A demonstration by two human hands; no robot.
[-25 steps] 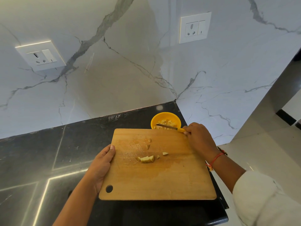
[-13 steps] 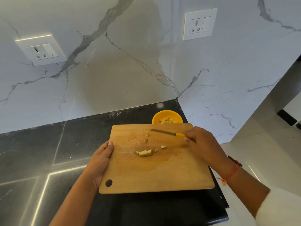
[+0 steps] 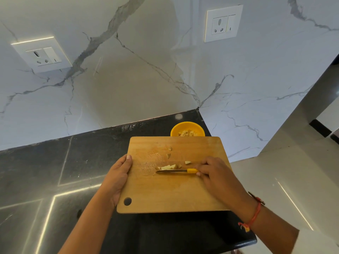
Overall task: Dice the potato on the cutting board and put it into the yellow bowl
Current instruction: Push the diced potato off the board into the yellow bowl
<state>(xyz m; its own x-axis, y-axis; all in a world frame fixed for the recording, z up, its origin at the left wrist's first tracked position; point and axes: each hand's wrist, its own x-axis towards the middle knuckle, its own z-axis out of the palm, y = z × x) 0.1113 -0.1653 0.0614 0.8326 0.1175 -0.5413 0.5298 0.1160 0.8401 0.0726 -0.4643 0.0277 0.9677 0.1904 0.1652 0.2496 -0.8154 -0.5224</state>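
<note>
- Two hands are at the board. The left hand grips its left edge, thumb lying on the top face, the other fingers hidden underneath.
- The right hand has its fingers curled round the yellow handle of a knife. The blade points left, low along the board; whether it touches the wood cannot be told.
- A few potato pieces lie near the board's middle, just beyond the blade. The main cluster sits right against the blade, and three smaller bits lie a little farther off.
- The bowl, yellow, stands on the table just past the board's far right corner. The board hides its near rim, and diced potato shows inside.
- The table is dark and glossy, and meets a white veined marble wall.
- Two white sockets are set in the wall, each with a switch bearing a short dark stroke.
- A red thread circles the right wrist, and a white sleeve shows behind it.
</note>
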